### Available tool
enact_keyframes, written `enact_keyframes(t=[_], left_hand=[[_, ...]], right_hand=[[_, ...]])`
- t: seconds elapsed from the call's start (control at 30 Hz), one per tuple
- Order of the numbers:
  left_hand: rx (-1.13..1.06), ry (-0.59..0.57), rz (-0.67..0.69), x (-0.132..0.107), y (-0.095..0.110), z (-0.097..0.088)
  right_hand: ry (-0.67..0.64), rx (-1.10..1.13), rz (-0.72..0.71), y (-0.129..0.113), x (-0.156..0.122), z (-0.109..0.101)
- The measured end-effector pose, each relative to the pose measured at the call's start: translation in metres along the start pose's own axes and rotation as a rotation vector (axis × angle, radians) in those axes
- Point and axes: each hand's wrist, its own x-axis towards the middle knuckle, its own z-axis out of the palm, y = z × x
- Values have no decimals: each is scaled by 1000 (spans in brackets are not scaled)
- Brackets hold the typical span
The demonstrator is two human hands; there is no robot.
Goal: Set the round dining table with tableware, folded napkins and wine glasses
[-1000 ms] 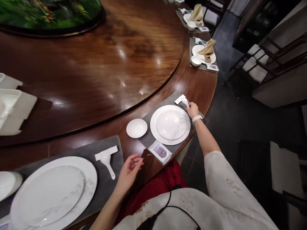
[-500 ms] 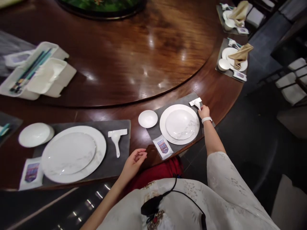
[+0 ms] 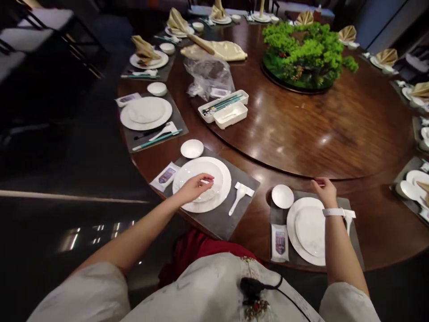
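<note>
Left hand point(image 3: 193, 188), loosely curled, over plates point(image 3: 212, 168) by the tabletop point(image 3: 256, 223) edge; right hand point(image 3: 327, 193), likewise, near a bowl point(image 3: 282, 197).

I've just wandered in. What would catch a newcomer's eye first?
Probably the bright green centrepiece, on the wooden turntable, high and right of centre. Left of it, a white box holds teal chopsticks. Closer, the person's left hand is over stacked white plates, the right hand near another stack's far edge.
</note>
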Motion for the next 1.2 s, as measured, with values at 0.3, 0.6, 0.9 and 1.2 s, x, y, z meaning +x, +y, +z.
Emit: enact_keyframes(t=[0.3,0.6,0.9,1.2], left_hand=[[492,7,241,265,48,-149],[1246,-315,550,419,81,-115],[1364,-454,725,453,92,-114],[1440,-604,920,473,87,-80]], right_hand=[[-442,208,-169,-223,-94,173],[-450,284,267,-267,-181,211],[-361,399,490,-294,-188,220],[-393,406,532,-316,-170,220]])
